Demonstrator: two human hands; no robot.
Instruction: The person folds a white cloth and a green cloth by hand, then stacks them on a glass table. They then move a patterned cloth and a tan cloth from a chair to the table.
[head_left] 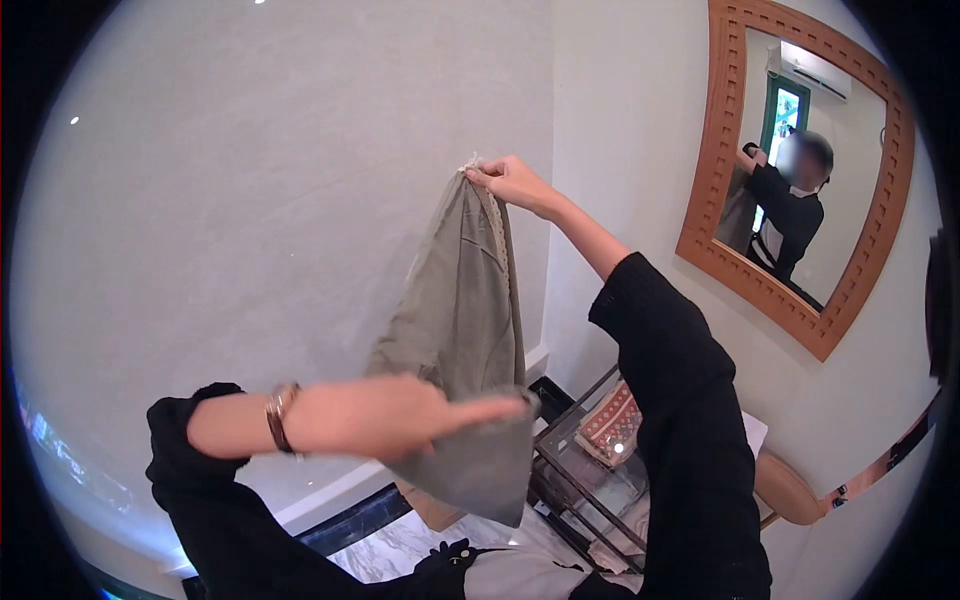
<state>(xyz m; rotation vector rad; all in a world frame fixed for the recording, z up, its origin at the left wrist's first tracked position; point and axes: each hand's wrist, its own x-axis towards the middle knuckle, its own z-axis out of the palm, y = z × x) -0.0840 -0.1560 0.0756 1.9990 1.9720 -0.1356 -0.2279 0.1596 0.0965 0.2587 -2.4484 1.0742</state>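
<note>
A grey-green cloth (pixel 455 290) with a pale lace-like trim down one edge hangs in front of me, gathered at its top. Up there, my right hand (pixel 505 182) pinches the gathered end between thumb and fingers, and a few loose white threads stick out. Lower down, my left hand (pixel 375 415), with a bracelet (pixel 280 418) at the wrist, lies across the front of the cloth. Its index finger stretches to the right along the fabric, reaching a dark spot at the edge. Motion blur hides whether these fingers grip the cloth.
A wood-framed mirror (pixel 715 130) hangs on the right wall and reflects a person with raised arms. Below stands a dark-framed glass table (pixel 580 470) with a red patterned textile (pixel 610 425). A brown rounded seat (pixel 788 488) is at lower right; marble flooring (pixel 385 550) shows beneath.
</note>
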